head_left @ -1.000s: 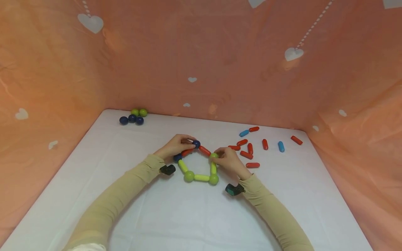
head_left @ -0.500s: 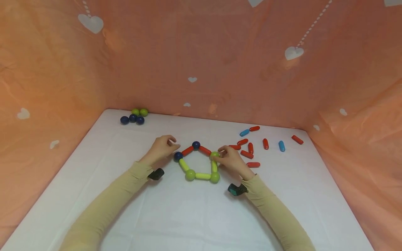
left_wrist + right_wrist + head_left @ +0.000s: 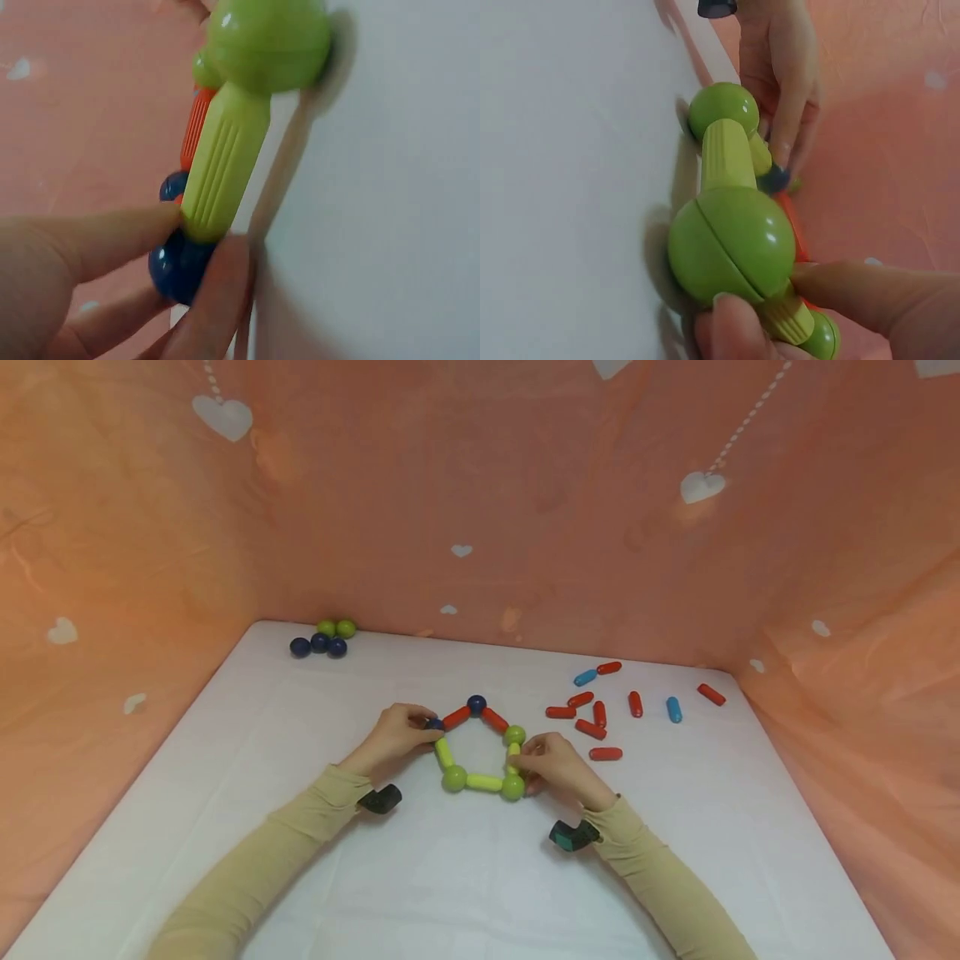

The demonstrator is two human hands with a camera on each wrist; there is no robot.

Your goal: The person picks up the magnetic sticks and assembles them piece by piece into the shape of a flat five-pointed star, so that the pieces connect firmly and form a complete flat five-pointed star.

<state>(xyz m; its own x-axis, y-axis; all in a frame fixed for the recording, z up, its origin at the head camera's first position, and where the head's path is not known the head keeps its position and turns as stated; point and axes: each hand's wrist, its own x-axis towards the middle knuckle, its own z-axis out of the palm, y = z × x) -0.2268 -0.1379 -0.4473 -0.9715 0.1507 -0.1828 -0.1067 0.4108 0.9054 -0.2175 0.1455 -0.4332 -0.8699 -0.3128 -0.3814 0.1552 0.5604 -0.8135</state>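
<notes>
While the head view takes in the table (image 3: 420, 877), a five-sided ring (image 3: 483, 783) of balls and rods occupies its mid-width, well in from the left and right edges. Left hand (image 3: 392, 739) pinches the ring's left dark blue ball (image 3: 435, 724); right hand (image 3: 558, 764) grips its right yellow-green rod (image 3: 513, 751). Five loose balls (image 3: 320, 642), three dark blue and two green, cluster by the far left corner. Eight loose red rods (image 3: 591, 728) and two blue rods (image 3: 674, 709) are scattered toward the far right corner.

Left wrist view: thumb and finger nearly together, separated only by the blue ball and adjoining rod end.

Right wrist view: fingers bent narrowly around the rod, just beside the near right green ball (image 3: 731, 244). Whether the whole ring touches the table: cannot tell.
</notes>
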